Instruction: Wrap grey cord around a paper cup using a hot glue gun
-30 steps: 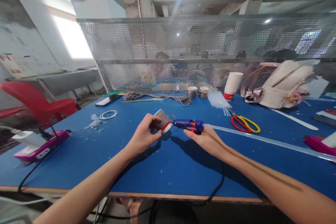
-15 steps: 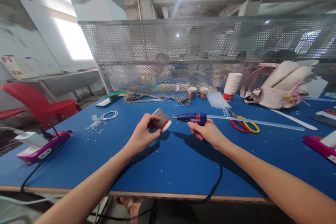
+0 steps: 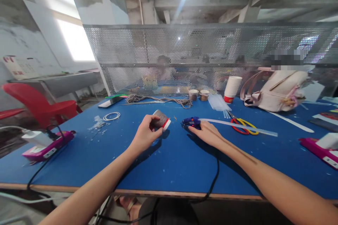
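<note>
My left hand (image 3: 146,132) is closed around a small paper cup (image 3: 160,120), tilted on its side above the blue table (image 3: 169,168). Grey cord wraps most of the cup; a red and white band shows at its right end. To the right, my right hand (image 3: 207,133) grips a blue hot glue gun (image 3: 192,122) low over the table, nozzle pointing left and away from the cup. A long clear glue stick (image 3: 237,126) sticks out of the gun's back. Whether the gun touches the tabletop, I cannot tell.
Red-and-yellow-handled scissors (image 3: 244,126) lie right of my right hand. Behind are grey cord (image 3: 137,99), two small cups (image 3: 193,94), stacked paper cups (image 3: 233,88) and a pale backpack (image 3: 280,91). Purple power strips (image 3: 50,147) sit at both sides. A perforated metal screen (image 3: 126,49) stands behind.
My right hand has lowered the glue gun and turned it, so its nozzle is farther from the cup. My left hand keeps the cup in nearly the same place.
</note>
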Motion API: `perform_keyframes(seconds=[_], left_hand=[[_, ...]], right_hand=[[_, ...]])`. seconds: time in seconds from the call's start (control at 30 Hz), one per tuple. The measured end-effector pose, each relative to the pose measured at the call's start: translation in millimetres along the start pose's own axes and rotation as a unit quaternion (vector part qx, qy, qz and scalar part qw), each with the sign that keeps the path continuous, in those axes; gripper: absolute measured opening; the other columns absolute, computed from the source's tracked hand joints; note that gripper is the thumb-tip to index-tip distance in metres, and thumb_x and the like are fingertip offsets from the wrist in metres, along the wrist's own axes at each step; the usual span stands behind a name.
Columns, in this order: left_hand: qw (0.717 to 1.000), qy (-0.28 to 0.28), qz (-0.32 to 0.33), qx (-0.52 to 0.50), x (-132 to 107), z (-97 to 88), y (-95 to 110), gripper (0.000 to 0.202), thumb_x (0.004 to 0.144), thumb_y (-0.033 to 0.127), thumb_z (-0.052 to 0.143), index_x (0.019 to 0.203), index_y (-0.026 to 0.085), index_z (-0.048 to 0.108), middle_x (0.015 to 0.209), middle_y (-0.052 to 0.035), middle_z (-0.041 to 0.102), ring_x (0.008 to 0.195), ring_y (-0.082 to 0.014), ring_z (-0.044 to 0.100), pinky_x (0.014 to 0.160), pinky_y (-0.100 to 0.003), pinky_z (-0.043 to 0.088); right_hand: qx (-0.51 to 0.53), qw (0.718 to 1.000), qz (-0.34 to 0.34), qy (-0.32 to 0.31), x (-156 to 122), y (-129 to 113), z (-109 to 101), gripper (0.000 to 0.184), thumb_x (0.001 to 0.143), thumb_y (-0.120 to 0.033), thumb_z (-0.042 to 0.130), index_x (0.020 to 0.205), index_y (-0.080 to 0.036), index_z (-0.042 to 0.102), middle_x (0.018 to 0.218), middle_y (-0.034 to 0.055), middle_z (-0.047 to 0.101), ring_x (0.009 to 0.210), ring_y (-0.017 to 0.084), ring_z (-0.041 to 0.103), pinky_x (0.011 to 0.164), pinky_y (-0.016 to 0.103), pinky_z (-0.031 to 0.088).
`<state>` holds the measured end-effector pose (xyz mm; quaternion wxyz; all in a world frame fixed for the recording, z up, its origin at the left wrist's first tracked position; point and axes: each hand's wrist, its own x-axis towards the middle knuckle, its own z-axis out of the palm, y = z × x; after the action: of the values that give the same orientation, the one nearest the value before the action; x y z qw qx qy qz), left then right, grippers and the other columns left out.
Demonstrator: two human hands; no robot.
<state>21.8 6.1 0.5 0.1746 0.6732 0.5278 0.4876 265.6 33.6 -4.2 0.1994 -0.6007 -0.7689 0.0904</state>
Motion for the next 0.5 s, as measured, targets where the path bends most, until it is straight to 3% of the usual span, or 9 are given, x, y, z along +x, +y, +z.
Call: perform_keyframes(seconds=[0.13, 0.3, 0.4, 0.5], left_hand=[[0.999, 0.010, -0.010, -0.033, 1.1, -1.5, 1.8, 0.029, 0.067, 0.027, 0.061, 0.094, 0.019, 0.055, 0.085, -0.0001, 0.057, 0.070, -0.0136, 0.054, 0.065, -0.028, 0.045], [0.996, 0.007, -0.041, -0.081, 0.8, -3.0, 7.7, 0.026, 0.071, 0.029, 0.055, 0.095, 0.019, 0.055, 0.086, -0.0012, 0.058, 0.075, -0.0152, 0.056, 0.069, -0.030, 0.047], [0.994, -0.009, -0.045, -0.101, -1.1, -2.5, 12.2, 0.024, 0.074, 0.030, 0.052, 0.096, 0.020, 0.055, 0.084, -0.0007, 0.060, 0.075, -0.0158, 0.058, 0.070, -0.031, 0.048], [0.993, -0.014, -0.045, -0.112, -2.6, -1.7, 14.2, 0.025, 0.076, 0.033, 0.050, 0.097, 0.020, 0.056, 0.082, 0.0001, 0.061, 0.070, -0.0154, 0.058, 0.071, -0.032, 0.050]], right_hand=[[-0.008, 1.000, -0.016, -0.024, -2.7, -1.5, -9.6, 0.040, 0.090, -0.050, 0.045, 0.111, -0.023, 0.067, 0.107, 0.0089, 0.071, 0.099, 0.027, 0.065, 0.078, 0.031, 0.045], [-0.099, 0.994, -0.002, -0.036, -27.0, 1.2, -34.7, 0.041, 0.086, -0.053, 0.052, 0.077, -0.016, 0.068, 0.088, 0.0141, 0.071, 0.081, 0.028, 0.065, 0.066, 0.031, 0.041], [-0.097, 0.995, -0.007, -0.019, -49.6, -4.3, -48.9, 0.033, 0.084, -0.049, 0.057, 0.073, -0.018, 0.066, 0.077, 0.0110, 0.070, 0.071, 0.027, 0.064, 0.060, 0.031, 0.039], [0.011, 0.994, -0.105, -0.025, -58.7, -21.9, -45.1, 0.021, 0.087, -0.039, 0.058, 0.083, -0.021, 0.068, 0.074, 0.0050, 0.069, 0.065, 0.020, 0.062, 0.059, 0.029, 0.041]])
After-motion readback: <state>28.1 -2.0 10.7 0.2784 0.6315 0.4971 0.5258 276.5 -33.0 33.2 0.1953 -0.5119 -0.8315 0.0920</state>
